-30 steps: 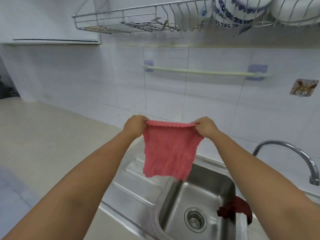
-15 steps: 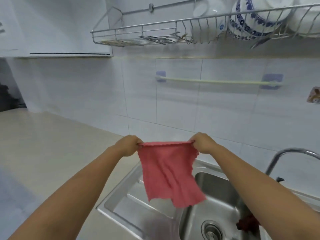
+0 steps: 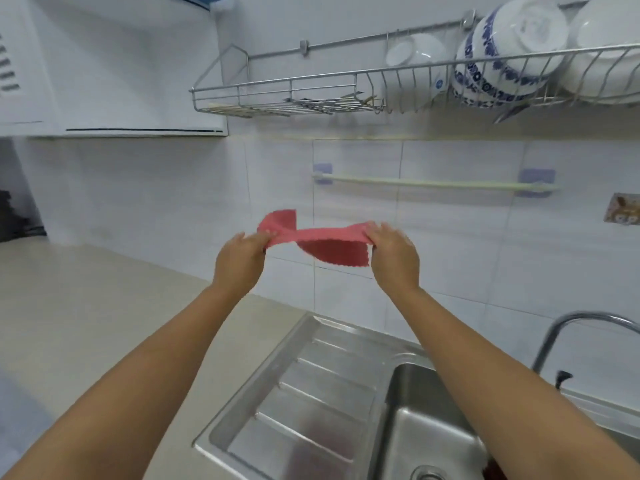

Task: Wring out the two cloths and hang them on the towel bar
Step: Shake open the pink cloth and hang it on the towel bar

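A pink cloth (image 3: 322, 239) is stretched between my two hands in mid-air, flung up so that it lies nearly flat. My left hand (image 3: 239, 258) pinches its left corner and my right hand (image 3: 393, 258) pinches its right corner. The pale green towel bar (image 3: 433, 183) runs along the tiled wall, above and slightly right of the cloth, with nothing on it. Only a dark red sliver of the second cloth (image 3: 490, 472) shows in the sink at the bottom edge, mostly hidden by my right arm.
A steel sink with a ribbed drainboard (image 3: 311, 393) lies below my arms, and a curved tap (image 3: 568, 327) stands at the right. A wire dish rack (image 3: 346, 95) with bowls hangs above the bar. Beige counter (image 3: 86, 306) spreads to the left.
Both hands have risen from over the sink toward the towel bar. The cloth, hanging down before, has swung up and flattened out. The camera has tilted upward.
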`<act>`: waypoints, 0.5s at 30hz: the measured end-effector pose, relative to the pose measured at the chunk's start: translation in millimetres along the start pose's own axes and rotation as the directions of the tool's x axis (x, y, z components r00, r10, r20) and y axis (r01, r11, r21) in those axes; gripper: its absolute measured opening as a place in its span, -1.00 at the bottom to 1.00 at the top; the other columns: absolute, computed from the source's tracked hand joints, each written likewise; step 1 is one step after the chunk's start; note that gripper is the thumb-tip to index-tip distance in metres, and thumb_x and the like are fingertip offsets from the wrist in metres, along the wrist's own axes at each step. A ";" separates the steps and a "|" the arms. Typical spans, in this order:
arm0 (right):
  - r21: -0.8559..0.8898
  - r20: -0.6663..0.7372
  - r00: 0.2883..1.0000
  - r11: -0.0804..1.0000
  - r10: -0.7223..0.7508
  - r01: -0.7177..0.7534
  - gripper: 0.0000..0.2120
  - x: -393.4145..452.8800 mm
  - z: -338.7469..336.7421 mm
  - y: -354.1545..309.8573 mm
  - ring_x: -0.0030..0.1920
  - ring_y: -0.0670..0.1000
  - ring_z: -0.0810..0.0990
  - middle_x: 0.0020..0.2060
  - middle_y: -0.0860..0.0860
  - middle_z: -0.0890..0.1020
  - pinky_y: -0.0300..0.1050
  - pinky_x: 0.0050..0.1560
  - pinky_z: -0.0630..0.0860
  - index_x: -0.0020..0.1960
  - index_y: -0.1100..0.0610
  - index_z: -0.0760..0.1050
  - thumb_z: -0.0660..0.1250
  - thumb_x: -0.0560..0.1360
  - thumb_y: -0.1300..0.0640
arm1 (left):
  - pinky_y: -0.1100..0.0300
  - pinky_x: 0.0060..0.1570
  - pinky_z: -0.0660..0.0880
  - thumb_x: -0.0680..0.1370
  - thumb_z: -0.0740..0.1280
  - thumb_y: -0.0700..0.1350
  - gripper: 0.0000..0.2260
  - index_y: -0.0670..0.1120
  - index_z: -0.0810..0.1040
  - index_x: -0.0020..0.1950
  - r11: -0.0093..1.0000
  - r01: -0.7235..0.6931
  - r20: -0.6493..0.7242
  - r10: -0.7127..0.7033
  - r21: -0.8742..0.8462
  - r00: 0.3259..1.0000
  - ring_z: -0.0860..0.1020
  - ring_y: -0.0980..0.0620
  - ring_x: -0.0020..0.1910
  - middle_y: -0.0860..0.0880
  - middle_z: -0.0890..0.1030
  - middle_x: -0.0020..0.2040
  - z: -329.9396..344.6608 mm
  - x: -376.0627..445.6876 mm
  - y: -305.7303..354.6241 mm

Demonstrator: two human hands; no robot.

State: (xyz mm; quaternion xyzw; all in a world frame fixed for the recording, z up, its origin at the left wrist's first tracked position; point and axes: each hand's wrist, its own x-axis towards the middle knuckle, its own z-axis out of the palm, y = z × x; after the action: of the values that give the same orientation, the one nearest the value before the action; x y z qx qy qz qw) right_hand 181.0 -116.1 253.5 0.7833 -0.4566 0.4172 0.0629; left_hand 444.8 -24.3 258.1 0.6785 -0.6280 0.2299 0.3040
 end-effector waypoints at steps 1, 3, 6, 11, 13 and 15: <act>-0.154 0.276 0.961 0.988 0.012 0.032 -0.52 -2.1 4.5 7.0 0.21 0.20 0.57 0.20 0.14 0.62 0.02 0.21 0.46 0.28 0.10 0.54 0.14 0.46 0.41 | 0.01 0.05 0.48 0.61 0.21 -0.18 -0.76 -0.09 0.59 0.20 0.997 -0.039 0.320 0.017 0.063 0.947 0.56 -0.22 0.09 -0.18 0.65 0.11 0.1 -5.0 -1.1; -0.289 0.718 0.671 0.956 0.186 0.044 -0.66 -13.3 14.4 16.6 0.07 0.20 0.63 0.08 0.20 0.65 0.00 0.04 0.56 0.18 0.21 0.58 0.21 0.46 0.37 | 0.12 0.07 0.44 0.61 0.23 -0.13 -0.77 -0.11 0.61 0.18 0.997 -0.034 0.767 -0.027 0.063 0.641 0.56 -0.18 0.11 -0.17 0.64 0.10 10.5 -20.3 -2.6; -0.240 0.701 0.663 0.963 0.262 -0.126 -0.68 -18.8 20.4 16.3 -0.08 0.15 0.68 -0.15 0.12 0.68 -0.10 -0.15 0.56 -0.07 0.15 0.65 0.18 0.36 0.38 | 0.08 0.02 0.50 0.52 0.22 -0.23 -0.79 -0.12 0.66 -0.03 0.995 0.098 0.747 -0.080 0.020 0.660 0.61 -0.14 0.01 -0.12 0.68 -0.02 25.7 -25.0 -4.7; -0.118 0.356 0.910 0.976 0.213 -0.183 -0.60 -22.6 20.9 9.9 0.08 0.20 0.60 0.04 0.09 0.66 -0.03 -0.03 0.54 0.04 0.11 0.63 0.14 0.37 0.37 | 0.10 -0.07 0.48 0.47 0.17 -0.27 -0.67 0.01 0.64 0.05 0.983 0.173 0.312 -0.144 -0.067 0.939 0.59 -0.16 0.06 -0.04 0.68 0.05 41.0 -27.5 1.7; -0.136 0.373 0.899 0.972 0.228 -0.191 -0.58 -28.9 24.5 11.9 0.08 0.20 0.60 0.08 0.09 0.66 -0.02 0.01 0.55 0.07 0.09 0.62 0.13 0.38 0.37 | 0.12 -0.20 0.44 0.43 0.17 -0.27 -0.76 -0.02 0.58 -0.12 0.988 0.150 0.304 -0.134 -0.028 0.943 0.59 -0.18 -0.06 -0.05 0.68 -0.09 49.5 -35.0 4.7; -0.138 0.367 0.897 0.968 0.247 -0.210 -0.55 -34.7 27.4 16.4 0.09 0.19 0.60 0.10 0.07 0.65 -0.02 0.02 0.55 0.10 0.04 0.61 0.11 0.39 0.36 | 0.10 -0.23 0.46 0.40 0.18 -0.27 -0.82 -0.07 0.54 -0.17 0.987 0.158 0.285 -0.145 -0.025 0.947 0.58 -0.18 -0.15 -0.06 0.66 -0.18 56.0 -39.9 2.0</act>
State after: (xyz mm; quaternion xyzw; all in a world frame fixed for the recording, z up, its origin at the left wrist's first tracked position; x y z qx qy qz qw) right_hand 176.6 -115.6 206.6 0.7864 -0.5681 0.2394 -0.0393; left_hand 434.8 -35.3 190.9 0.7432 -0.6162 0.0918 0.2440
